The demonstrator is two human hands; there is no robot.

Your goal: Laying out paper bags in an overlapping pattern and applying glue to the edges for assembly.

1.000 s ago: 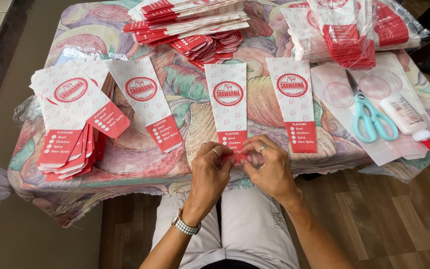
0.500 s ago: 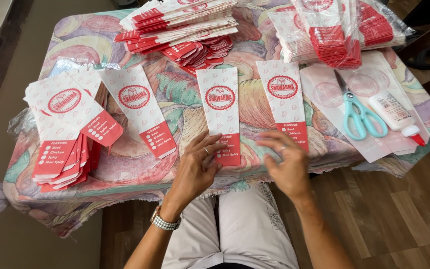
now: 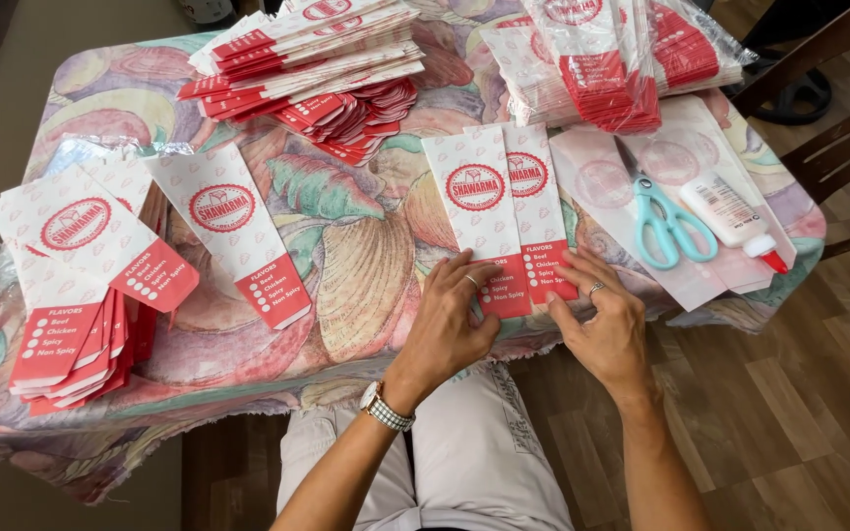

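Both hands, left [image 3: 455, 320] and right [image 3: 597, 320], press flat, seemingly, paper sleeves [image 3: 499, 211] on shell-patterned tablecloth [image 3: 366, 246]

Both forearms bare, no sleeves in view. Left wrist carries a silver metal-link wristwatch [image 3: 386, 406]. Left hand [image 3: 450, 320] wears one ring; right hand [image 3: 602, 324] wears one silver ring. Trousers [image 3: 464, 462] light beige, a printed seam strip visible.
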